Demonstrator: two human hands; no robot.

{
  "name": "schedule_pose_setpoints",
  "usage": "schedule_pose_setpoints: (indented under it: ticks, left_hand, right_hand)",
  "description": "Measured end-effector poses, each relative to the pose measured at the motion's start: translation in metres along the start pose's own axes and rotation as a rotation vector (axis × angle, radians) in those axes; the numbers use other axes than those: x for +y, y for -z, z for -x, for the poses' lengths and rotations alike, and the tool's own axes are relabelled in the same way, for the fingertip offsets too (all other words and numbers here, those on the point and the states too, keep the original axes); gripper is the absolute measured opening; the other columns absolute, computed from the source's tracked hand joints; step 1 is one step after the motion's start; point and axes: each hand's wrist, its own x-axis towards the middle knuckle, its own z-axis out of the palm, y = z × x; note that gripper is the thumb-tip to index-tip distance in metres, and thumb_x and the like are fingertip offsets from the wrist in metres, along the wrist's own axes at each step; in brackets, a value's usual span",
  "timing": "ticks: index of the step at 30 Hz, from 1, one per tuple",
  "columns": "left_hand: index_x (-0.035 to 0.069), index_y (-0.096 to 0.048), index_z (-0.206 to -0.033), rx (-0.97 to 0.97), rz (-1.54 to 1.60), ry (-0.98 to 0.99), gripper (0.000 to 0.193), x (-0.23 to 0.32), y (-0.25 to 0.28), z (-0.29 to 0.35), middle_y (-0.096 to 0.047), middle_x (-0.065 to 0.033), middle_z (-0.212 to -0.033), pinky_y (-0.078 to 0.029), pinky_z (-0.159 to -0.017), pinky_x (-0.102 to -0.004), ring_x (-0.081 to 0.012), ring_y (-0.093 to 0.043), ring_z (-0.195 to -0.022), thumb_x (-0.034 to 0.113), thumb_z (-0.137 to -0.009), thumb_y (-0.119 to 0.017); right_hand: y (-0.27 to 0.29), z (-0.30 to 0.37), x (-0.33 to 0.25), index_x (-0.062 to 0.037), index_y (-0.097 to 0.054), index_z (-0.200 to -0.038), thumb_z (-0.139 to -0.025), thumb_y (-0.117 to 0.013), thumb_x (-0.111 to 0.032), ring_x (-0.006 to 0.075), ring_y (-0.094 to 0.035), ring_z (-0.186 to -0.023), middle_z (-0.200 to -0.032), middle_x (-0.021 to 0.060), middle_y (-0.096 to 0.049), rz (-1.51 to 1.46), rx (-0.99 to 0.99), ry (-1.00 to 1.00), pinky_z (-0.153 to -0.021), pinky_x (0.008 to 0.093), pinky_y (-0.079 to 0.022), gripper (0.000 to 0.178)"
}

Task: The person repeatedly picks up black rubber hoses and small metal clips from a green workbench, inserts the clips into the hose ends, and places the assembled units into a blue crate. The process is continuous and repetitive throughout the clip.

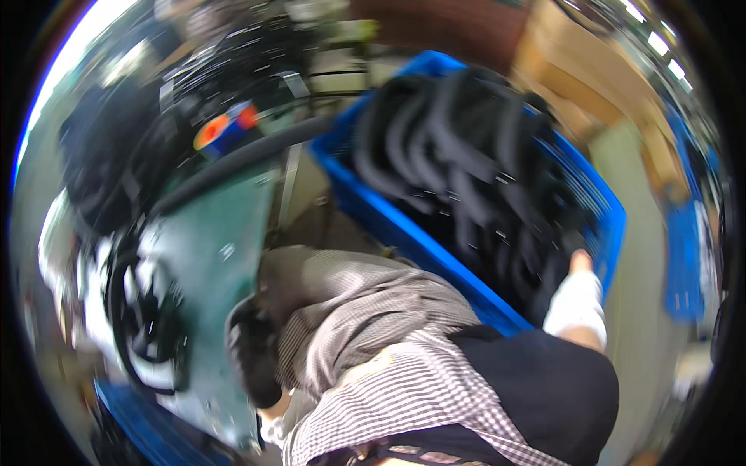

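Observation:
My right hand, in a white glove with a bare fingertip showing, reaches to the near right end of a blue plastic crate. It is against the black curved padded pieces heaped in that crate. Its other fingers are hidden or blurred, so a grip cannot be made out. Only a little of my left hand shows, low at the left beside my checked apron. White cloth covers it, and its fingers are hidden. A black sleeve lies just above it, next to the green table.
To the left stands a green table with a black strap-like piece on it. A long black tube crosses its far end, near an orange-and-blue object. Cardboard boxes stand at the far right. Much is motion-blurred.

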Motion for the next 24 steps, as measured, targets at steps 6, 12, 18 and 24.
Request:
schedule_pose_setpoints:
  ticks: [6, 12, 18, 24]
  left_hand:
    - [-0.003, -0.056, -0.125, -0.009, 0.009, 0.056, 0.036, -0.001, 0.033, 0.008, -0.065, -0.0076, -0.106, -0.048, -0.085, -0.0278, -0.0146, -0.06, -0.092, 0.02, -0.097, -0.054]
    - [-0.002, -0.055, -0.127, 0.391, -0.213, -0.015, 0.038, -0.022, 0.078, 0.031, -0.066, -0.0076, -0.107, -0.048, -0.088, -0.027, -0.0127, -0.061, -0.096, 0.011, -0.093, -0.063]
    - [0.001, -0.06, -0.122, 0.737, -0.821, -0.309, 0.037, 0.015, 0.166, 0.006, -0.068, -0.0119, -0.102, -0.05, -0.086, -0.0318, -0.0181, -0.065, -0.095, 0.015, -0.088, -0.068]
    - [0.004, -0.062, -0.107, 1.082, -1.192, -0.394, 0.026, 0.043, 0.315, -0.028, -0.066, -0.0139, -0.099, -0.05, -0.079, -0.0393, -0.0313, -0.065, -0.087, 0.01, -0.082, -0.066]
  right_hand:
    - [0.041, -0.128, 0.04, -0.0042, -0.061, -0.121, -0.098, -0.046, -0.031, 0.0399, -0.06, -0.103, -0.11, 0.0255, -0.063, -0.66, 0.038, -0.131, -0.09, 0.0437, -0.046, 0.038]
    - [0.317, -0.275, -0.01, -0.0027, -0.062, -0.12, -0.098, -0.048, -0.032, 0.0384, -0.059, -0.105, -0.112, 0.022, -0.064, -0.844, 0.561, 0.209, -0.093, 0.0417, -0.045, 0.039]
    - [0.558, -0.195, -0.248, -0.0048, -0.064, -0.097, -0.087, -0.057, -0.022, 0.0349, -0.061, -0.087, -0.091, 0.0169, -0.062, -1.188, 0.695, 1.073, -0.077, 0.0429, -0.047, 0.021]
    - [0.676, -0.103, -0.47, -0.0099, -0.068, -0.091, -0.081, -0.062, -0.016, 0.0322, -0.063, -0.08, -0.081, 0.0119, -0.064, -1.199, 0.52, 1.601, -0.069, 0.0441, -0.05, 0.014]
